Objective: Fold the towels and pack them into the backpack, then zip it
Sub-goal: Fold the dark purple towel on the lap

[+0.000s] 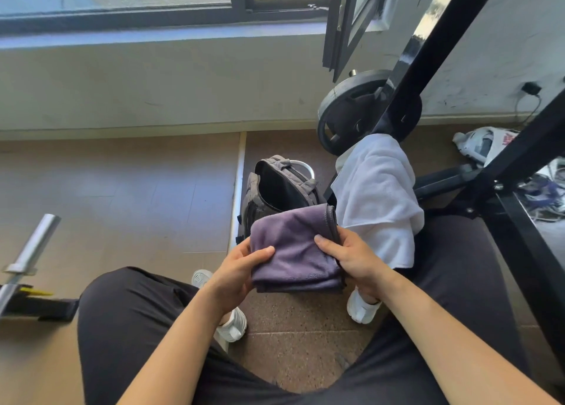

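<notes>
Both hands, left hand (237,274) and right hand (351,259), grip the folded purple towel (295,248) just before the open backpack (279,187). White towel (377,196) hangs unfolded nearby. Packing and zipping remain undone.

Background only: weight plate (351,111) leaning at the wall base, behind a black rack frame (434,37) running diagonally up to the right. Steel barbell sleeve (33,245) at left edge, over tan floor tiles (122,190). Crumpled plastic bag (483,143) on the floor at right, near a wall charger (531,88) with its cord hanging down. Open window (351,22) top centre, sash swung inward. Speckled rubber mat (299,328) underfoot, white shoes (362,308) on it, black trousers (128,328).
</notes>
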### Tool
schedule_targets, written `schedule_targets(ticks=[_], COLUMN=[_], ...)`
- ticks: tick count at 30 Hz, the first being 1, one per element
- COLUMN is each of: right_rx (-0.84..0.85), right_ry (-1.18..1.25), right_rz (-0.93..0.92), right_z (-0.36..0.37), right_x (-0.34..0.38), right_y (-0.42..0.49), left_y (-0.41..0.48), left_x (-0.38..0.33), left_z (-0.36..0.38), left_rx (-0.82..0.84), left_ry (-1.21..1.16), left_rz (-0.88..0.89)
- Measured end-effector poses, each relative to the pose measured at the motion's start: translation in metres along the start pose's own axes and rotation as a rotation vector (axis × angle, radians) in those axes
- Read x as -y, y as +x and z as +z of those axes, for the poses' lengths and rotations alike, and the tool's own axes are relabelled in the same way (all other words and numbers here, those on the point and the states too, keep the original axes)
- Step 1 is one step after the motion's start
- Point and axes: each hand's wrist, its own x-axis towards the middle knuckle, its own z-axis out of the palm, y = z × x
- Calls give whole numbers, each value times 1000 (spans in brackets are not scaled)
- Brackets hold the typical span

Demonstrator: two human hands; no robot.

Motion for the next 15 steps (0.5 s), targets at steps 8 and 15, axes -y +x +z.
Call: schedule_targets(ticks=[8,15], right_rx=[195,302], right_ry=[260,251], right_rz=[63,-7], right_z=[-8,-10], right_x=[18,25], right_y=[-12,-18], left_y=[1,-8], left_x=[-7,-11], left_z=[-18,-17], left_rx=[146,278], left_ry=[-91,-170], left_rz=[136,168])
